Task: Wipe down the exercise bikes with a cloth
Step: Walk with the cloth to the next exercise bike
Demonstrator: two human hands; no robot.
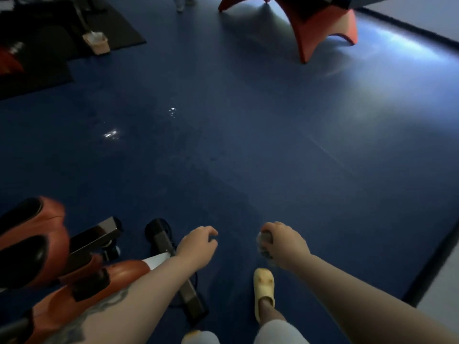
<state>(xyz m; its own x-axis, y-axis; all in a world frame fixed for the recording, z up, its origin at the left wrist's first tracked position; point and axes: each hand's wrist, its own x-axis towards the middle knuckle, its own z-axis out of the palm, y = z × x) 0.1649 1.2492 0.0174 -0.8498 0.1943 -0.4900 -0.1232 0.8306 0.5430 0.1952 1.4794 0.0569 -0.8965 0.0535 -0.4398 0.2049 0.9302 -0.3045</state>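
An orange and black exercise bike (pixel 37 247) fills the lower left, with its black floor bar (pixel 173 266) running under my left arm. My left hand (pixel 197 247) hovers above that bar, fingers loosely curled and holding nothing. To the right, my right hand (pixel 285 244) is closed around a bunched grey cloth (pixel 265 247) over bare blue floor. A second bike (pixel 10 60), dark and partly cut off, stands on a black mat (pixel 119 33) at the upper left.
Blue floor (pixel 248 132) spreads across the middle. An orange table leg frame (pixel 315 28) stands at the top right. A small beige box (pixel 96 42) sits on the far mat. My yellow slipper (pixel 264 286) is below my right hand. A black floor border (pixel 432 259) runs along the right.
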